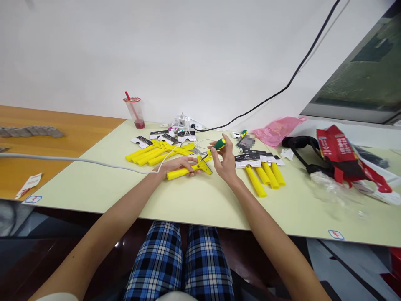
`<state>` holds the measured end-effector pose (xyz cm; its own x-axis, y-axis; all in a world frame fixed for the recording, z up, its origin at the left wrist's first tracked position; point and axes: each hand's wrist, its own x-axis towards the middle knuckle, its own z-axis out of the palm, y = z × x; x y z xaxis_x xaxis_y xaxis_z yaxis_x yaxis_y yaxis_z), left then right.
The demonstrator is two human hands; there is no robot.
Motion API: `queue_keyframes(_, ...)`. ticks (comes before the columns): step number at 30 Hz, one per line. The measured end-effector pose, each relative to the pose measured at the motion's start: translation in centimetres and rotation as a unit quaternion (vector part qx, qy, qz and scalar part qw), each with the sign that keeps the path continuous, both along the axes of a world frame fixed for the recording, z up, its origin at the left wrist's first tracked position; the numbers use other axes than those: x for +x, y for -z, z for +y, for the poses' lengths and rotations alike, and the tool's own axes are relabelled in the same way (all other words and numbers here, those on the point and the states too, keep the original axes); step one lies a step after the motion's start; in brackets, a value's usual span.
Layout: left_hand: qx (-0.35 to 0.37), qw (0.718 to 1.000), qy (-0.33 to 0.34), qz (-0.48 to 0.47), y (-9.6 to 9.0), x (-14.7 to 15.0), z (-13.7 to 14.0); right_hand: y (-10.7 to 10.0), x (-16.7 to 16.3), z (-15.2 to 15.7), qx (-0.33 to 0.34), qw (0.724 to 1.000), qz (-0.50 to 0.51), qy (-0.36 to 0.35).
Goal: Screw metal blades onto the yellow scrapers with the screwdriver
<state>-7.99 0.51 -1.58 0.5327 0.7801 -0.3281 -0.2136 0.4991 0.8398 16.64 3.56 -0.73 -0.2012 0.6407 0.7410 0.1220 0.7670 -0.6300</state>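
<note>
My left hand [181,165] is wrapped round a yellow scraper [179,173] above the pale table, its wide head with a dark blade edge pointing right. In my right hand [225,161] is a screwdriver with a green and yellow handle [220,144]. The screwdriver's shaft slants down to the scraper's head; its tip meets the head, though the exact contact spot is too small to make out. Several yellow scrapers [153,154] lie behind my left hand. To the right of my right hand, more yellow scrapers [256,182] lie with black-and-white cards on their heads.
A cup with a red straw [135,113] stands at the back left. A white cable [103,163] crosses to my left wrist. Behind are a power strip [183,121] and a pink plastic bag [275,131]. At right lie black headphones [305,152] and a red package [336,150].
</note>
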Motion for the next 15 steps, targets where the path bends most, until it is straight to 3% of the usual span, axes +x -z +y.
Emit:
queue_keyframes(6, -0.010, 1.000, 0.005, 0.005, -0.25, 0.03, -0.12, 0.26, -0.07, 0.03, -0.006, 0.999, 0.012, -0.034)
queue_keyframes(13, 0.016, 1.000, 0.019, 0.004, -0.14, -0.06, -0.12, 0.52, 0.24, 0.71, 0.038, 0.997, -0.003, 0.062)
queue_keyframes(15, 0.016, 1.000, 0.020, -0.004, -0.18, -0.05, -0.11, 0.35, 0.23, 0.54, 0.058, 0.996, -0.017, 0.059)
